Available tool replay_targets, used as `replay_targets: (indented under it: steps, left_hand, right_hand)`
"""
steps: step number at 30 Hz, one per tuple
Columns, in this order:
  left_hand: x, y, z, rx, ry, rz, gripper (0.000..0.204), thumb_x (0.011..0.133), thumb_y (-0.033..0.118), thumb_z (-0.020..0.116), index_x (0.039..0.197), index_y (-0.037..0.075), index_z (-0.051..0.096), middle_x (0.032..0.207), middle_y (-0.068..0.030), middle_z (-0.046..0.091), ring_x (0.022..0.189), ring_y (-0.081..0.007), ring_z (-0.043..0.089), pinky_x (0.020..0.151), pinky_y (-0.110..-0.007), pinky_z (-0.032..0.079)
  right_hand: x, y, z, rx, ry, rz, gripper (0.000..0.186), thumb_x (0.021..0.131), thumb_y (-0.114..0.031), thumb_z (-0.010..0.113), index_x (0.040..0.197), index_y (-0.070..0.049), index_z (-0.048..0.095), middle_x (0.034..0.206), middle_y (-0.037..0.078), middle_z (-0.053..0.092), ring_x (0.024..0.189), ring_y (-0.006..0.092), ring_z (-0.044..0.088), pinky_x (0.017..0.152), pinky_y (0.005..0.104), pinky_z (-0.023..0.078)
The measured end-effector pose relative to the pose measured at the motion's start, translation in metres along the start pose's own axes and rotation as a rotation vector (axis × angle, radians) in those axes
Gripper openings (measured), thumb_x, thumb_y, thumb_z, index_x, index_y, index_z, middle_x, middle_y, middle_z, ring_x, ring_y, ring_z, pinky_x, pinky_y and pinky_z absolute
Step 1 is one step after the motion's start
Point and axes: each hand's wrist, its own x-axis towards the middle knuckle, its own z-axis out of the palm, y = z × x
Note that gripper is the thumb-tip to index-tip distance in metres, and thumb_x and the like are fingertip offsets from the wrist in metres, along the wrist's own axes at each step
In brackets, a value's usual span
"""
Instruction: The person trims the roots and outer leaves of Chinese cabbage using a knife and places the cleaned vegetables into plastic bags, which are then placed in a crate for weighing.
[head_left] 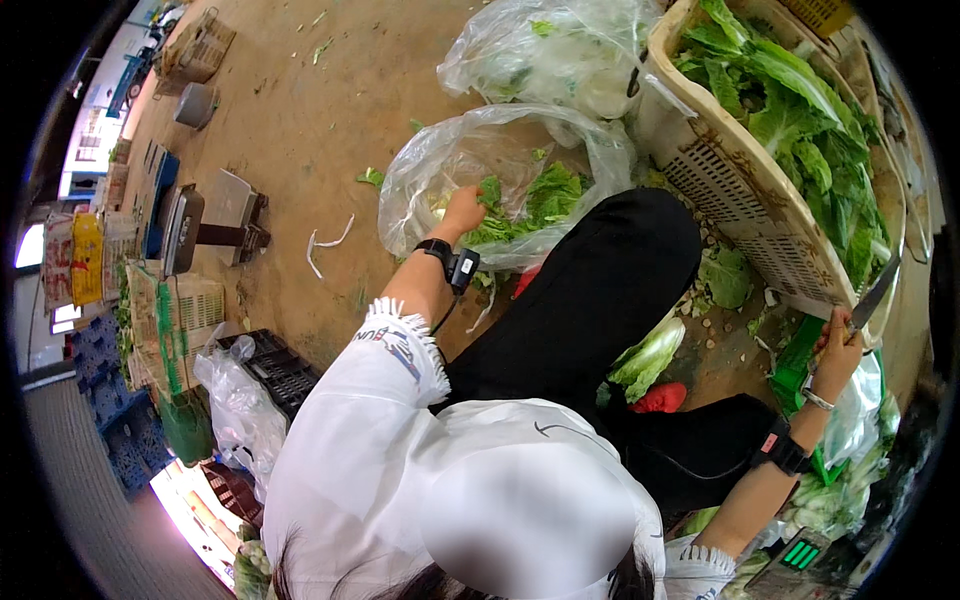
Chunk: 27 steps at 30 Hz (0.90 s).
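Note:
My left hand [464, 210] reaches into an open clear plastic bag [400, 165] on the floor. Its fingers look curled on a leafy green vegetable [552, 195], though they are partly hidden; the leaves spread rightward from it inside the bag. At the far right, my right hand [838, 345] is closed round the handle of a knife [878, 290], its blade angled up and away. That hand is beside the near corner of a large cream plastic crate [745, 200], which is heaped with long green leafy heads [790, 110].
Another clear bag [550, 55] of greens lies beyond the open one. A leafy head [648, 358] and loose leaves [725, 278] lie near my feet. A green basket [797, 365] stands below the knife hand. At left are a scale [182, 230], a black crate [268, 370] and a grey pot [196, 105].

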Motion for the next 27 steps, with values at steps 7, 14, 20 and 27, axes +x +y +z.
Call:
replay_targets:
  steps: [7,14,20,27]
  left_hand:
    - [0.015,-0.001,-0.008,-0.104,-0.339,-0.273,0.043,0.074,0.024,0.050,0.111,0.006,0.057,0.111,-0.0212,0.055,0.104,-0.0359,0.052,0.089,-0.041,0.040]
    - [0.005,-0.066,0.025,-0.167,-0.195,-0.563,0.054,0.080,0.047,0.040,0.104,0.003,0.060,0.110,-0.0215,0.056,0.103,-0.0369,0.052,0.086,-0.040,0.041]
    - [0.035,-0.007,-0.017,-0.290,0.012,-0.549,0.052,0.069,0.038,0.064,0.111,0.008,0.056,0.114,-0.0136,0.056,0.104,-0.0282,0.052,0.088,-0.034,0.041]
    - [0.032,0.009,-0.109,-1.257,0.116,-0.338,0.059,0.053,0.004,0.078,0.107,0.004,0.054,0.100,-0.0103,0.059,0.088,-0.0218,0.057,0.076,-0.031,0.046]
  right_hand:
    - [0.017,-0.002,0.007,-0.088,0.005,-0.015,0.023,0.083,-0.028,0.061,0.088,-0.006,0.054,0.063,0.000,0.051,0.048,0.0054,0.042,0.043,0.0197,0.032]
    - [0.019,0.002,0.029,-0.115,-0.060,0.036,0.022,0.084,-0.027,0.061,0.088,-0.006,0.055,0.062,0.001,0.051,0.047,0.0059,0.044,0.042,0.0192,0.033]
    - [0.018,0.014,0.006,-0.145,-0.010,0.044,0.020,0.083,-0.025,0.061,0.089,-0.006,0.054,0.063,0.000,0.050,0.048,0.0057,0.044,0.042,0.0193,0.033]
    - [0.022,0.021,0.017,-0.095,-0.068,0.069,0.020,0.083,-0.025,0.061,0.088,-0.007,0.055,0.062,-0.001,0.050,0.046,0.0056,0.043,0.040,0.0194,0.033]
